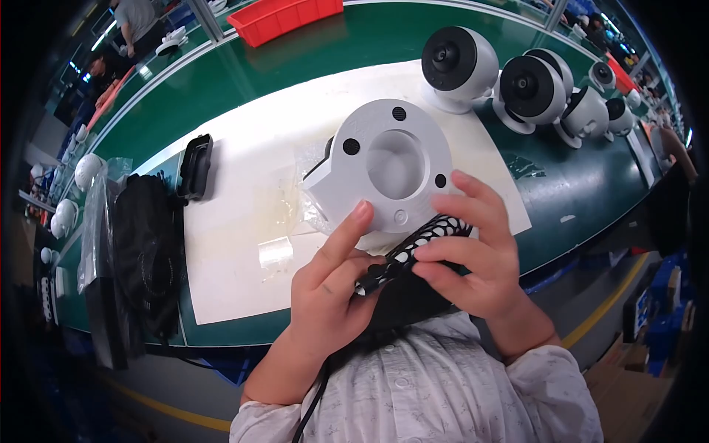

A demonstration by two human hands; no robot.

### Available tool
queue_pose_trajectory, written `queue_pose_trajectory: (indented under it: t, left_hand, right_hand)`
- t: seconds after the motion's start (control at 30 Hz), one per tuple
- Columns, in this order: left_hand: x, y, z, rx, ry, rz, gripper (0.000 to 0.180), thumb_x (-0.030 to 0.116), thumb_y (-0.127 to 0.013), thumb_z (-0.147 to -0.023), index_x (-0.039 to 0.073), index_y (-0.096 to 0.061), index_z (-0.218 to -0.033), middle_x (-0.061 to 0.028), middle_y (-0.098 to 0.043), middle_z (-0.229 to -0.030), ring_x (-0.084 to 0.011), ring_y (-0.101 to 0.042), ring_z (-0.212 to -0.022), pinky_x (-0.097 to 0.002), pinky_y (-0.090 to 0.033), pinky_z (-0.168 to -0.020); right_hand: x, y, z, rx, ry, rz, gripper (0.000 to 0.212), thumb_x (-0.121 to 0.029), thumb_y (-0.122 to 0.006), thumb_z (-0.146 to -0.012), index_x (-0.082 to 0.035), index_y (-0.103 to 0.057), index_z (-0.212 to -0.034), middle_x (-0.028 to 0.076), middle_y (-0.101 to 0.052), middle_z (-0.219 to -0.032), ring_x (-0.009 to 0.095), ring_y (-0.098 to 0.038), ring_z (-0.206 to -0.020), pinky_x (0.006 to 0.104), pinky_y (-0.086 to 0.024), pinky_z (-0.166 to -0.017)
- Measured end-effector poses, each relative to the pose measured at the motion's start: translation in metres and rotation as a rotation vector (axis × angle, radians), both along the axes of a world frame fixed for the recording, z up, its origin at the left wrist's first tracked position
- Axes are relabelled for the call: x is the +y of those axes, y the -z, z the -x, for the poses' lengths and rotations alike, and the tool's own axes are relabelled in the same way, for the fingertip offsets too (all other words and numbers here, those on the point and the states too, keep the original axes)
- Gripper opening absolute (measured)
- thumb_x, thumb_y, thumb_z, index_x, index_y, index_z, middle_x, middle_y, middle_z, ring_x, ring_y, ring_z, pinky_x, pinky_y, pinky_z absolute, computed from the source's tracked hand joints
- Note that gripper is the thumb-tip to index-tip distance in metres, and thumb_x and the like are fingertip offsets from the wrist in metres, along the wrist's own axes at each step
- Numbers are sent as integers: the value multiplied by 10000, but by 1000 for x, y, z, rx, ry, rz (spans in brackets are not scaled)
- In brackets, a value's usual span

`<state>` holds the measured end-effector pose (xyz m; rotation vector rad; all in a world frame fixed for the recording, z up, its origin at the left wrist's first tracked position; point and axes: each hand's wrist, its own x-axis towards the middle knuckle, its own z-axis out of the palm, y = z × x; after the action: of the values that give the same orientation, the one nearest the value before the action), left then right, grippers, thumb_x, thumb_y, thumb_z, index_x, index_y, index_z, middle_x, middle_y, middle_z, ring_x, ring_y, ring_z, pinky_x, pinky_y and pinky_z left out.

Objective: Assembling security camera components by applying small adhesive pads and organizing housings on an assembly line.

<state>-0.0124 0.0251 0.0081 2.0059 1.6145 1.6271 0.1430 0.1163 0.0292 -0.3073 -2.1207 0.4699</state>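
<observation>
In front of me, a round white camera-like housing (362, 192) lies with its base up. It has a round hollow in the middle and several black dots, perhaps pads, around it. My left hand (332, 288) has curled fingers around one end of a black strip with rows of white round spots (402, 257), while one finger reaches up to the housing's near edge. My right hand (473, 258) has its thumb and a finger closed at the strip's middle. Its other fingertips rest by the housing's right edge. The strip's far end is partly hidden behind that hand.
White ball-shaped cameras with black fronts (458, 66) stand at the back right. A red bin (284, 18) sits at the far edge. On the left are a black tray (196, 166) and a black bag (148, 251). A white sheet (236, 244) covers part of the green table.
</observation>
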Motion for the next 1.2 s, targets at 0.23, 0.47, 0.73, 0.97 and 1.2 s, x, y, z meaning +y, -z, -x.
queue_pose_trajectory:
  t: [0.23, 0.47, 0.73, 0.97, 1.2]
  left_hand:
    - [0, 2, 1, 29, -5, -12, 231, -89, -675, -550, -53, -532, -727, -242, -417, -1210, -185, -604, -699, -255, -477, -632]
    - [1, 0, 3, 21, 1, -38, 186, -126, -582, -539, -56, -494, -688, -194, -447, -1200, -240, -608, -764, -269, -484, -602]
    - [2, -2, 2, -25, 32, -30, 194, -124, -573, -516, -58, -496, -682, -199, -446, -1198, -256, -599, -792, -274, -479, -613]
    - [4, 3, 5, 67, 59, -59, 246, -85, -655, -593, -67, -496, -780, -281, -405, -1193, -235, -610, -728, -276, -494, -599]
    - [-1, 4, 5, 50, 74, -41, 234, -94, -646, -602, -68, -494, -778, -268, -401, -1202, -229, -610, -710, -274, -495, -596]
  right_hand:
    - [-1, -7, -3, -62, 11, 41, 111, -101, -663, -658, -78, -555, -673, 91, -505, -1123, 320, -356, -1148, 378, -308, -914]
    - [6, -16, 3, -117, 18, 19, 162, -166, -682, -645, -88, -601, -762, 80, -505, -1132, 333, -325, -1167, 379, -282, -926]
    - [5, -4, -4, -88, 52, -74, 171, -251, -608, -747, -90, -552, -726, 94, -492, -1129, 321, -347, -1148, 389, -301, -913]
    - [16, -19, 23, -103, -27, 174, 55, -94, -568, -771, -46, -543, -778, 129, -482, -1147, 331, -328, -1171, 379, -289, -922]
    - [9, -21, 20, -144, 4, 206, 57, -97, -557, -785, -42, -546, -778, 121, -495, -1141, 319, -322, -1184, 365, -287, -924]
